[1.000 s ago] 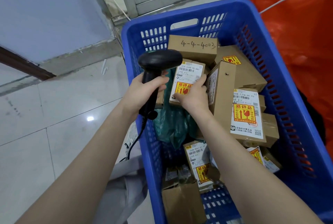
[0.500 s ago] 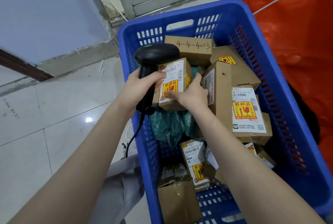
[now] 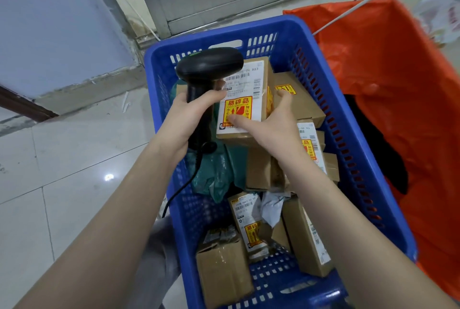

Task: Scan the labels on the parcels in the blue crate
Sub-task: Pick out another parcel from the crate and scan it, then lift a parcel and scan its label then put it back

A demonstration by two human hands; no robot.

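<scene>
A blue plastic crate (image 3: 348,119) holds several brown cardboard parcels with white labels and yellow-red fragile stickers. My right hand (image 3: 276,122) grips one small parcel (image 3: 246,87), lifted above the others with its label facing me. My left hand (image 3: 189,119) is closed around the handle of a black barcode scanner (image 3: 209,64), whose head hangs just over the top left of that label. A green plastic bag (image 3: 216,174) lies under my hands. More parcels lie at the near end, one labelled (image 3: 249,221) and one plain (image 3: 224,271).
An orange sack (image 3: 403,99) stands right of the crate. A pale tiled floor (image 3: 62,164) lies to the left, with a wall and a metal door frame (image 3: 159,10) beyond. The scanner's black cable (image 3: 179,191) hangs down the crate's left side.
My right hand lifted the small parcel out of the pile and turned its label up towards me. The scanner moved over the label's upper edge.
</scene>
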